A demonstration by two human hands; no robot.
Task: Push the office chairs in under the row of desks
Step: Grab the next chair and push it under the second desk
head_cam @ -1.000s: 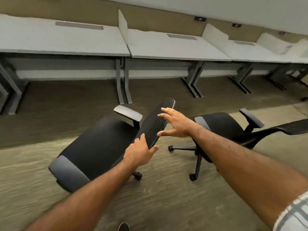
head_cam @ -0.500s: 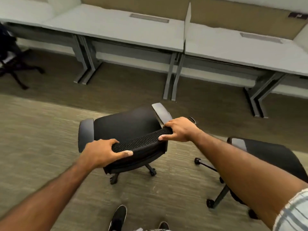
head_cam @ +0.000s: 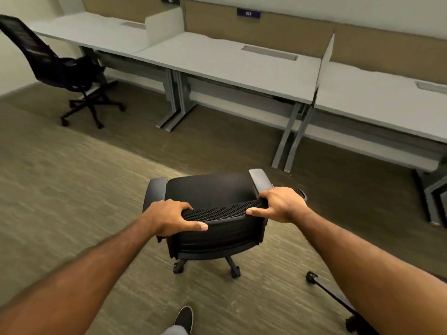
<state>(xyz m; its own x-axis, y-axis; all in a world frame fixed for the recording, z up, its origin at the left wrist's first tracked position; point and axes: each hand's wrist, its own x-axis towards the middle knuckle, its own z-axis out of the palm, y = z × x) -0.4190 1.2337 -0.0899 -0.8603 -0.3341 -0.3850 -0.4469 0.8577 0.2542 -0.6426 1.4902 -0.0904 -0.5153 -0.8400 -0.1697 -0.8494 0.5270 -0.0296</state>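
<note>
Swung to face the desks (head_cam: 232, 61), black mesh-backed chair (head_cam: 210, 197) has both hands gripping.

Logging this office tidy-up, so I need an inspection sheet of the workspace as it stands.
Surface: carpet floor, bare where seen.
Job's things: black chair out on the floor facing the desks; second chair out at far left; a chair base at lower right.
Clutter: nothing seen.
Hands: left hand and right hand grip the chair's backrest top.
Cables: nothing seen.
Surroundings: tan partition panels, number sign, shoe.
</note>
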